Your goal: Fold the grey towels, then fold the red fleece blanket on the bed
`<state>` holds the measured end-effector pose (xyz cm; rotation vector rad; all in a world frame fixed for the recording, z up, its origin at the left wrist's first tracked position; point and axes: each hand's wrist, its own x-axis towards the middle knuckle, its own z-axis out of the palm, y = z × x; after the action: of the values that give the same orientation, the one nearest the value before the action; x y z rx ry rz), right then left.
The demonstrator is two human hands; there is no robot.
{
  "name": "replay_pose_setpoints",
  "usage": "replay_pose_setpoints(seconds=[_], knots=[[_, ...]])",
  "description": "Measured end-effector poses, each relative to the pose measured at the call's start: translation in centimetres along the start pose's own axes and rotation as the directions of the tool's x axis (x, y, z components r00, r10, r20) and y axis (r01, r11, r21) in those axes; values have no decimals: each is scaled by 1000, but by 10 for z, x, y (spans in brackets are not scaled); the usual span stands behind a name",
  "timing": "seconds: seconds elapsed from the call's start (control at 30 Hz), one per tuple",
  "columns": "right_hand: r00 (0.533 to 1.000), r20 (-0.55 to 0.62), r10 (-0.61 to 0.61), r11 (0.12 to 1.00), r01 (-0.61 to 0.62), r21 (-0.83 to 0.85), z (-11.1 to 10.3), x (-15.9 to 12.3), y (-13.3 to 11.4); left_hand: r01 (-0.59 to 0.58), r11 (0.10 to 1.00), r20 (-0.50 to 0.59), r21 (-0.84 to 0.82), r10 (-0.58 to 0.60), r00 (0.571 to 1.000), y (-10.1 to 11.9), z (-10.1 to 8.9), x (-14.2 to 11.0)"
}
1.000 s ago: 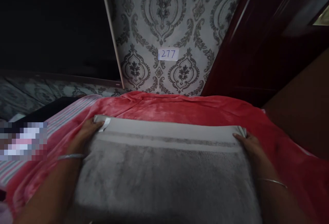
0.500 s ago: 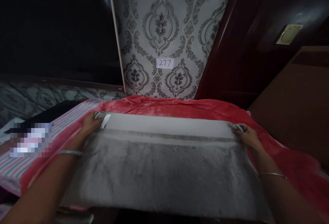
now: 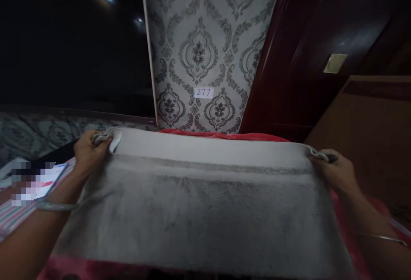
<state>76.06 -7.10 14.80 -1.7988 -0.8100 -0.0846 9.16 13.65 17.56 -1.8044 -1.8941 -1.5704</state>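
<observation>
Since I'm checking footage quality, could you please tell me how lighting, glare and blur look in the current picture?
Head view: dim overall; bright glare spots on the dark screen, a softer sheen on the dark red panel; grey cloth soft and slightly blurred, while the "277" label stays readable.

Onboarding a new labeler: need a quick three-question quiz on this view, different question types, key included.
1. True or false: the left hand and right hand grip opposite ends of the upper edge of the grey cloth.
2. Which number is on the paper label on the patterned wall? A) 177 B) 277 C) 727
3. Fill in: the white tag on the grey cloth is next to the ____ hand.

Key: 1 true; 2 B; 3 left
</observation>
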Motion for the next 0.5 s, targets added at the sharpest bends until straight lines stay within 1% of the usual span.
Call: replay_pose_setpoints(seconds=[0.07,0.13,0.17,0.2,0.27,0.33,0.4,0.5], knots=[[997,-66,-29,1000,29,0,-2,11,-12,-52,998,-92,18,54,994,7,-2,15],[990,-127,-57,998,60,17,4,21,-23,-118,992,-175,48,125,977,15,1,29],[987,-143,-67,997,72,25,9,26,-27,-139,988,-190,72,150,970,18,5,34],[987,-145,-75,996,80,31,16,29,-29,-150,984,-182,99,167,969,20,11,38],[988,-135,-70,997,73,23,34,34,-27,-148,976,-114,159,167,979,23,26,41],[993,-110,-44,999,43,-5,57,37,-17,-132,967,-20,218,140,990,21,45,40],[995,-88,-44,998,40,-39,80,38,0,-129,955,61,267,117,991,17,66,36],[993,-74,-88,993,82,-81,111,43,28,-128,934,148,333,82,986,8,97,32]])
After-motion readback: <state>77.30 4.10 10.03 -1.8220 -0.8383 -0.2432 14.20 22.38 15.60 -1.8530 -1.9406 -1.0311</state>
